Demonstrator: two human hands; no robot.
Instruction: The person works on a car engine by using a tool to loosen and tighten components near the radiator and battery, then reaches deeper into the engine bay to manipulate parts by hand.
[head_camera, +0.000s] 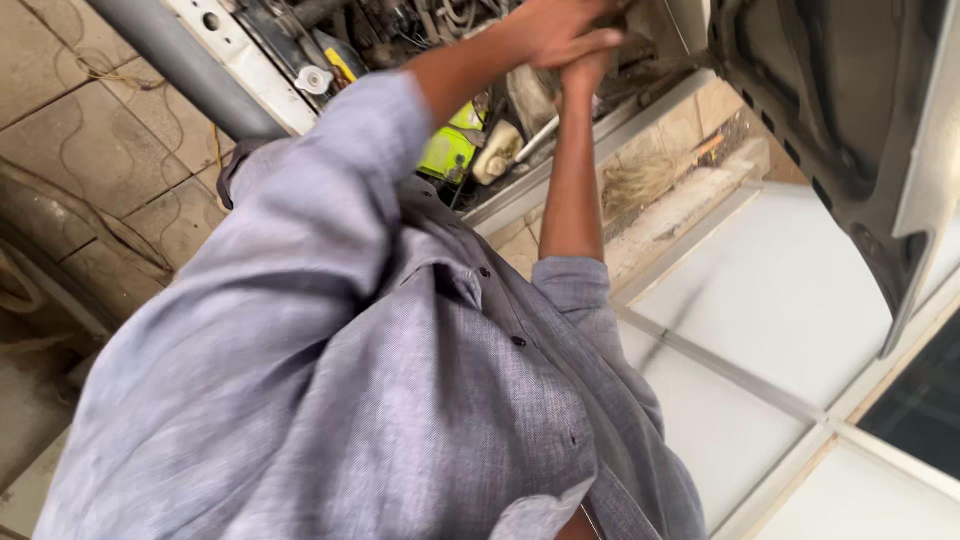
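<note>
Both of my arms reach up into an open car engine bay at the top of the view. My left hand has its fingers curled over my right hand, and the two press together at the bay's edge. Whatever sits under them is hidden. My grey-blue shirt fills most of the frame, its sleeves pushed up past the elbows. Just below my left forearm sit a bright yellow-green part and a white plastic reservoir.
The raised hood hangs at the upper right. A white round cap sits on the car's body edge at the upper left. A straw broom lies on the tiled floor. White panels show at the right.
</note>
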